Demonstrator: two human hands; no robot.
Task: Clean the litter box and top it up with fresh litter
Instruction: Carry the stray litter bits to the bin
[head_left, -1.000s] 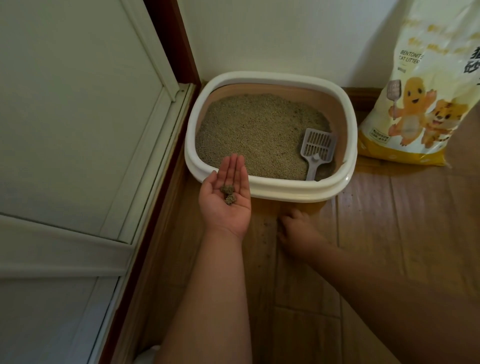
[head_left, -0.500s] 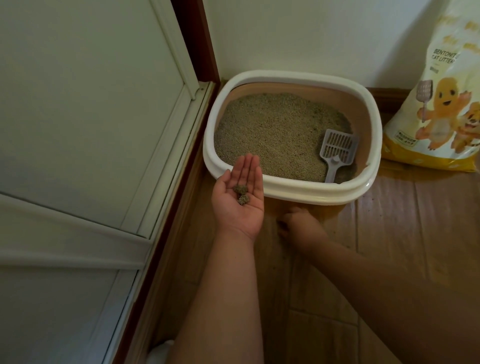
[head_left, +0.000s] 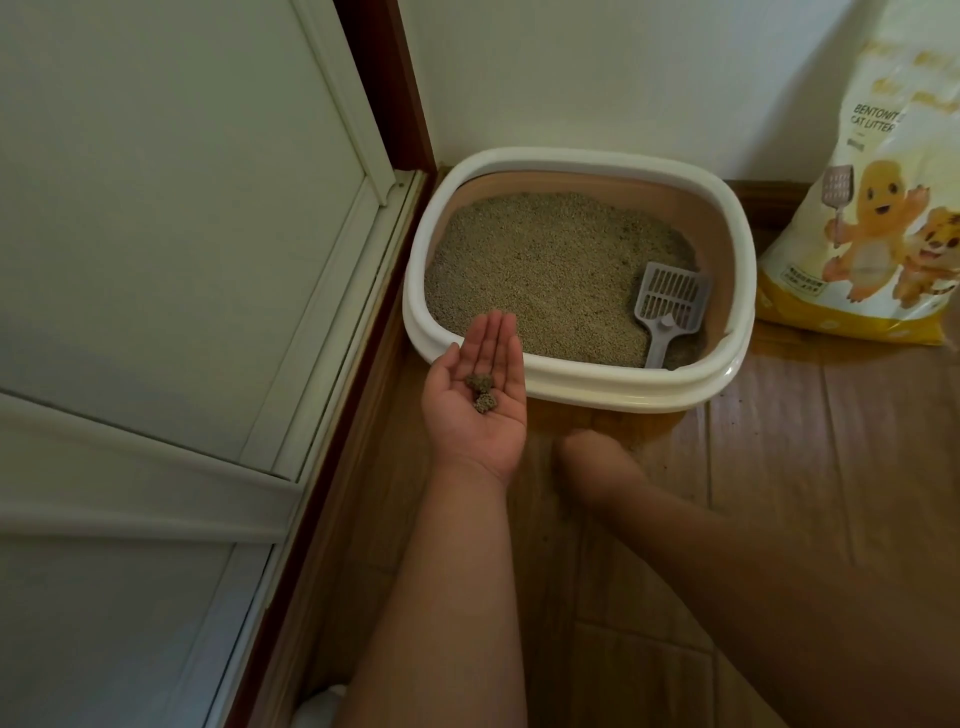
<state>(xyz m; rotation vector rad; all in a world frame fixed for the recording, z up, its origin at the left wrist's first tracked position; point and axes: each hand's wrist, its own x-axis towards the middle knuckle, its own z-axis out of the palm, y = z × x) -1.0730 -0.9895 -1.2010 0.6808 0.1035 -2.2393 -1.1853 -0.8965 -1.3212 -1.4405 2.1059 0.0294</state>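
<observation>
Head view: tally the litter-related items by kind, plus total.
Litter box: 1
Scoop: 1, lying in the box
Litter bag: 1
Litter clumps: 2, on the left hand
Total: 5

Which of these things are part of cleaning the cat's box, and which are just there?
Part of the job: litter box, scoop, two clumps on the left hand, litter bag, right hand down on the floor.

Just there: sliding door, wall.
</observation>
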